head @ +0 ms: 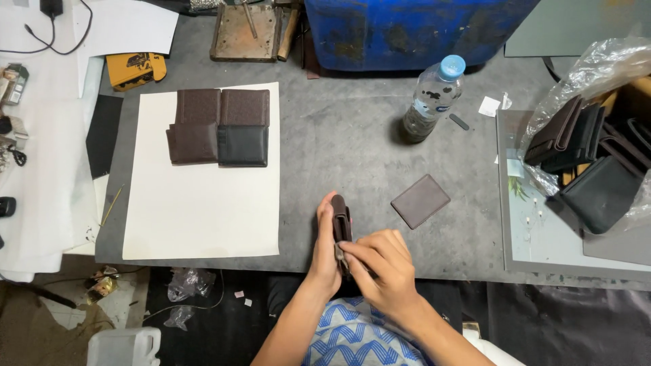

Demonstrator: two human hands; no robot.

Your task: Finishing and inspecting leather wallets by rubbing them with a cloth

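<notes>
My left hand (325, 247) grips a dark brown folded wallet (341, 218), held upright on its edge at the table's front edge. My right hand (380, 268) pinches something small and pale at the wallet's near side; what it is cannot be made out. A flat brown leather piece (420, 200) lies on the grey table (352, 142) just right of my hands. On a cream sheet (203, 196) to the left, several finished wallets (219, 127) lie side by side, brown ones and a black one.
A clear water bottle with a blue cap (434, 98) stands behind. At right, more wallets in a plastic bag (590, 149) rest on a grey board. A blue drum (413, 27), a wooden block, a yellow tool and cables sit along the back and left.
</notes>
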